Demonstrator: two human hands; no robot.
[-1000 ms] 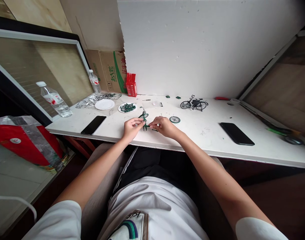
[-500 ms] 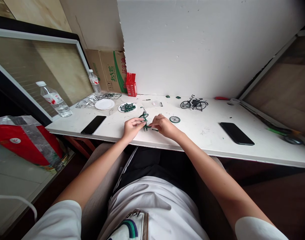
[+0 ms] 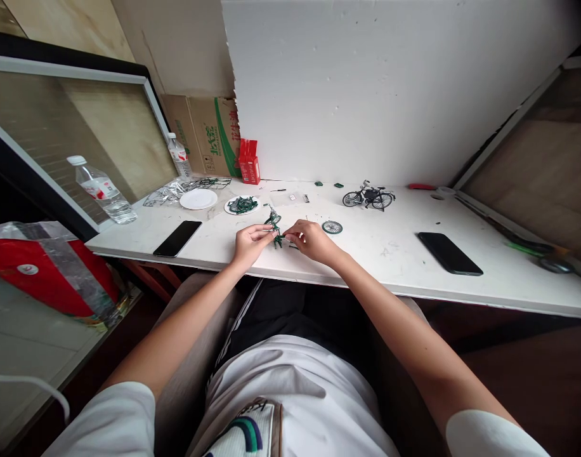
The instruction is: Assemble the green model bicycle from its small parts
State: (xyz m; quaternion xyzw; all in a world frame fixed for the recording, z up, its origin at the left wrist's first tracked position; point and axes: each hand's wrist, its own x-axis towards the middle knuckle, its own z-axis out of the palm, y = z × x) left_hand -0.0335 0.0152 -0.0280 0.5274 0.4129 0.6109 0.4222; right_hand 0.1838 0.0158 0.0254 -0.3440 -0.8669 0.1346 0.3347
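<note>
Between my hands, just above the table's front part, is a green model bicycle [image 3: 274, 219], partly built, with a wheel at its far end. My left hand [image 3: 252, 244] pinches its frame from the left, thumb and fingers closed. From the right, my right hand [image 3: 310, 239] has its fingertips pressed together at the near part of the same bicycle; whether they also hold a small part is hidden. A loose green-rimmed wheel [image 3: 332, 227] lies right of my right hand. A thin dark piece [image 3: 293, 247] lies under that hand.
A small plate [image 3: 243, 205] of green parts and a white plate [image 3: 198, 199] stand behind left. Phones lie left [image 3: 177, 238] and right [image 3: 450, 254]. A finished black model bicycle [image 3: 368, 196] stands at the back. Water bottles [image 3: 103, 190] and a red box [image 3: 249, 161] are at left.
My right hand has shifted slightly, its fingertips now closer in on the bicycle's frame. The left hand keeps its pinch. The view has moved very slightly.
</note>
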